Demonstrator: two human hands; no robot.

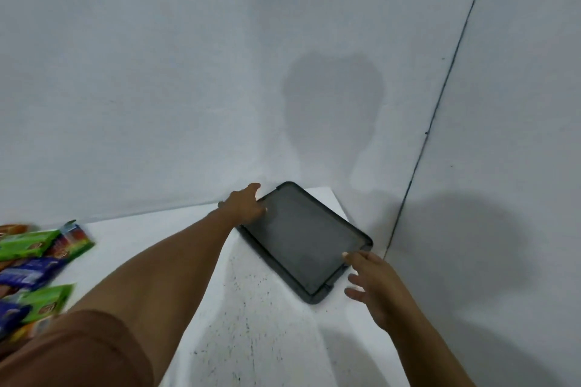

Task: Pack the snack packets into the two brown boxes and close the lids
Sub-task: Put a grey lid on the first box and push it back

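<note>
**Packing not begun: both hands are on a tablet**

The white table (151, 229) runs into a corner of the wall (157, 72), and no brown boxes are in view. A dark tablet (305, 239) lies flat near that corner, between the two hands. The snack packets (31, 273), green and blue, lie in a loose heap well apart from both hands, out past the left elbow.

The left hand (246, 204) appears to pinch the tablet's far left edge, thumb on the screen. The right hand (367, 280) is spread and relaxed at the near right corner, one fingertip touching the rim and grasping nothing.

I judge this a clearing or setting-down step, not packing. The next move likely calls for letting go of the tablet, turning left to the packets and finding the boxes.
</note>
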